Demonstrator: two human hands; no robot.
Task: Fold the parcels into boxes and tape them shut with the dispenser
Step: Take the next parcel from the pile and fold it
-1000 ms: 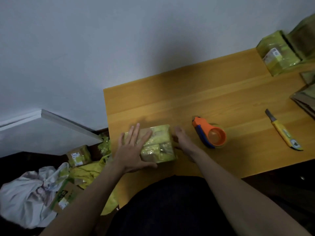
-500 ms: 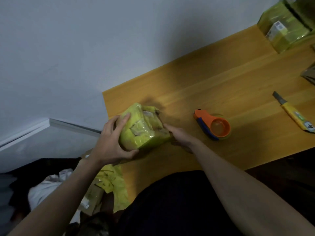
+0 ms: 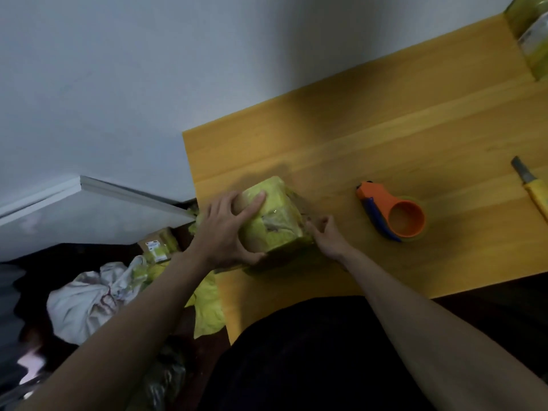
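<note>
A: Where was the parcel (image 3: 274,221)?

B: On the worktop (image 3: 370,143), near its left edge, tipped up on one side so a yellow-taped face looked up at the camera. It sat between the two hands.

A: And the left hand (image 3: 228,229)?

B: It gripped the parcel from the left. The fingers were spread over the upper face, the forefinger reaching furthest across, and the thumb hooked round the near lower edge.

A: The right hand (image 3: 327,237)?

B: It was at the parcel's right lower corner, fingers loosely curled with the tips against the wrapping there. Whether it pinched a flap or tape end or only touched, I could not tell; that corner was dark and blurred.

A: The dispenser (image 3: 391,213)?

B: It lay on the worktop to the right of the right hand, apart from it and untouched. Orange body, a blue part along its near side, the round core facing up.

A: Anything further right?

B: A knife (image 3: 532,188) with a yellow handle, well beyond the dispenser and cut by the frame edge. Far off at the back right corner stood another yellow-wrapped parcel (image 3: 530,40), only partly in view.

A: And left of the left hand?

B: Below the worktop's edge, on the floor: a small labelled box (image 3: 157,243), loose yellow wrapping (image 3: 209,310) and a white bag (image 3: 89,301). A white ledge (image 3: 98,188) ran along the wall above them.
</note>
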